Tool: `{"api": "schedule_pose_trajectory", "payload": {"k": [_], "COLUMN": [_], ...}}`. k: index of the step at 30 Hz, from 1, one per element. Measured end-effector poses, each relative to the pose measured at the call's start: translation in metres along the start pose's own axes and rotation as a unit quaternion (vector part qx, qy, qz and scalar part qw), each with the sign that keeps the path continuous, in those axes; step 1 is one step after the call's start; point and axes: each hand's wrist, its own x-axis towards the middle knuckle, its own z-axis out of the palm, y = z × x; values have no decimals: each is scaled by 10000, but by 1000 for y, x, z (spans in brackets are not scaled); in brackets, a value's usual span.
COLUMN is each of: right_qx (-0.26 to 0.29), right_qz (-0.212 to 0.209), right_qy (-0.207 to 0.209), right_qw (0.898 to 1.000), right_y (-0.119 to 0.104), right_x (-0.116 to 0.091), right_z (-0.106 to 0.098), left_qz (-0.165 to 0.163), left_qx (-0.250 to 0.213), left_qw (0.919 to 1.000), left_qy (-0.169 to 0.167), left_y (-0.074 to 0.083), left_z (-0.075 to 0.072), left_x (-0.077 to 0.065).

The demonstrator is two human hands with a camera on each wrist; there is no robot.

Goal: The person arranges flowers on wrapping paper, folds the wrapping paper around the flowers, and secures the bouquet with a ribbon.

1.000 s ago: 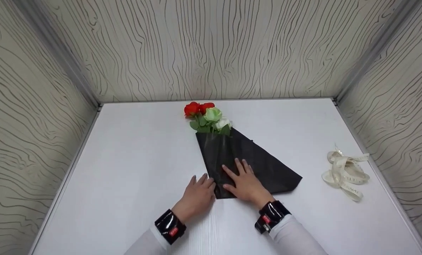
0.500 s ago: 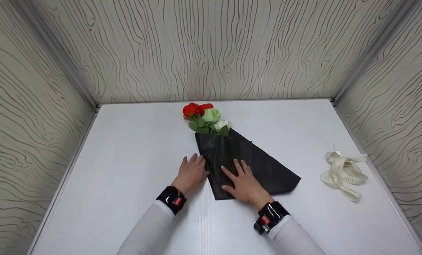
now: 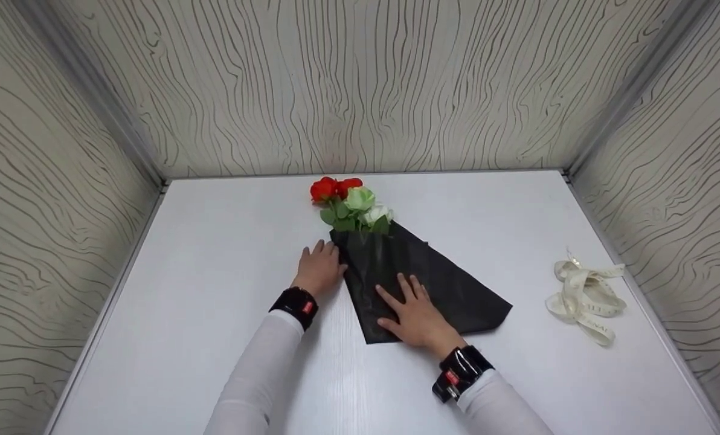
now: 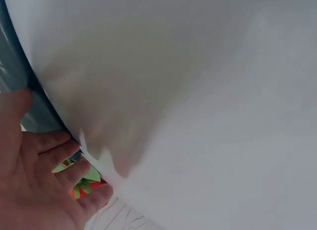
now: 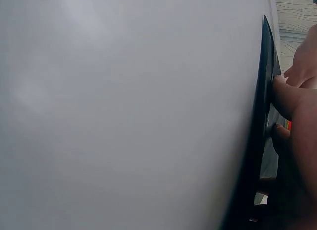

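Note:
A sheet of black wrapping paper (image 3: 450, 278) lies folded over a bunch of flowers on the white table. Red roses (image 3: 324, 190), a light green rose (image 3: 360, 198) and a white rose (image 3: 377, 213) stick out above its upper edge, with green leaves below them; their stems are hidden. My left hand (image 3: 320, 267) touches the paper's left edge near the top, its fingers fairly straight in the left wrist view (image 4: 44, 175). With fingers spread, my right hand (image 3: 419, 317) presses flat on the lower middle of the paper. The paper's right part spreads out in a pointed flap.
A loose, crumpled cream ribbon (image 3: 586, 296) with printed letters lies at the table's right side. Wood-patterned panels (image 3: 360, 84) rise behind the table (image 3: 215, 241) and on both sides of it.
My left hand has slid up along the paper's left edge, from its bottom corner to near the flowers. The right hand stays in place on the paper.

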Motion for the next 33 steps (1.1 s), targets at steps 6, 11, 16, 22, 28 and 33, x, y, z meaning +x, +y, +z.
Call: {"api": "schedule_pose_trajectory", "payload": {"k": [6, 11, 16, 22, 28, 33], "right_qx": [2, 56, -26, -54, -67, -71], "right_qz": [-32, 7, 22, -27, -56, -36], "right_qy": [13, -45, 0, 71, 144, 194], "right_qw": [10000, 10000, 10000, 10000, 9999, 9998], "right_y": [-2, -4, -1, 0, 1, 1], "right_x": [2, 2, 1, 0, 0, 0], "right_z": [0, 1, 1, 1, 3, 3], "left_qz": [-231, -198, 11, 413, 922, 1336], "left_qx": [-120, -158, 129, 611, 1072, 1312], "left_qw": [9996, 9997, 9996, 9962, 9890, 9810], "left_qy": [-146, 43, 265, 471, 435, 518], "left_y": [-6, -3, 13, 41, 74, 93], "left_z": [-3, 0, 0, 6, 3, -1], "left_x": [7, 1, -12, -40, -78, -104]}}
